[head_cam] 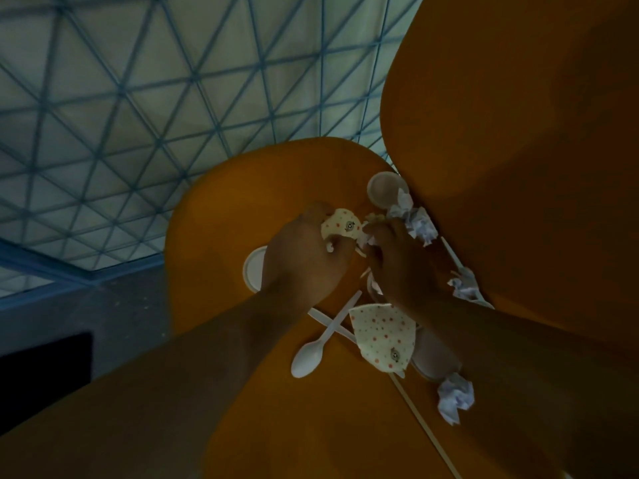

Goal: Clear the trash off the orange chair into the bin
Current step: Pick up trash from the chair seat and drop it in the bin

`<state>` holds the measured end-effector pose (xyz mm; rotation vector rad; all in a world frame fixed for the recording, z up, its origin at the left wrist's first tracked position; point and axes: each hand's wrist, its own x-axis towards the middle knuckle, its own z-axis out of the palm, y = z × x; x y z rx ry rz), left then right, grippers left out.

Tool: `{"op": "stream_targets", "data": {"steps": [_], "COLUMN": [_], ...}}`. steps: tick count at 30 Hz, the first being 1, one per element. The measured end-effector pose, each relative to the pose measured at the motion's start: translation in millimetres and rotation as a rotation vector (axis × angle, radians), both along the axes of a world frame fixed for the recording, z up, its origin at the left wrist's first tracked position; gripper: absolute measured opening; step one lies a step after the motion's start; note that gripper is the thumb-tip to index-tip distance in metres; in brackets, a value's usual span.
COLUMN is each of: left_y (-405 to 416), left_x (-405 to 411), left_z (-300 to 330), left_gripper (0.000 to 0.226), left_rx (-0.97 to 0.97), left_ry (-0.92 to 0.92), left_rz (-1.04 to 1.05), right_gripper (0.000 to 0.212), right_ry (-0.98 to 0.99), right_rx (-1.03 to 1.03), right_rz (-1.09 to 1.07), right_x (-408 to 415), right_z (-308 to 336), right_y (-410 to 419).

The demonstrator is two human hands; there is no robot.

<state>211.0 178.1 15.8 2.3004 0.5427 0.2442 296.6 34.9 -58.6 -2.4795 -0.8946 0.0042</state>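
Trash is scattered over the seat of the orange chair (pixel 221 209), mostly gathered toward the crease where the seat meets the backrest, which is probably why both hands are working there. A crumpled dotted paper cup (pixel 340 225) is gripped in the curled fingers of the left hand (pixel 304 261), apparently so that it can be carried off with whatever else is collected. The right hand (pixel 397 261) is closed around a wad of tissue (pixel 371 233) just beside the cup, as if several pieces were being bunched into one load. Around the hands lie a white lid (pixel 383 190), crumpled tissue (pixel 420 224) against the backrest, a second lid (pixel 252 271) partly hidden under the left hand, a plastic spoon (pixel 311 354), another flattened dotted cup (pixel 382 335), and further tissue balls (pixel 454 397). No bin is in view. Behind the chair a patterned floor (pixel 121 98) is seen. Most of the clearing is judged still to be done.
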Motion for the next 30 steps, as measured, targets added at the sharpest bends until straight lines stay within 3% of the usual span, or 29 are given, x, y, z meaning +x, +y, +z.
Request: {"op": "stream_targets", "data": {"steps": [5, 14, 22, 30], "left_y": [-16, -72, -181, -281], "left_x": [-16, -62, -168, -299], "left_z": [0, 32, 62, 37], "left_gripper": [0.039, 0.041, 0.04, 0.035], "left_rx": [0.005, 0.077, 0.116, 0.013], "left_ry": [-0.042, -0.166, -0.161, -0.112], "left_rz": [0.015, 0.048, 0.095, 0.104], "right_gripper": [0.023, 0.024, 0.026, 0.024], "right_ry": [-0.065, 0.048, 0.01, 0.201], "right_rx": [0.109, 0.365, 0.407, 0.338], "right_rz": [0.078, 0.146, 0.224, 0.218], "right_x": [-10, -60, -174, -296], "right_z": [19, 80, 123, 84], "right_y": [-15, -78, -187, -301]}}
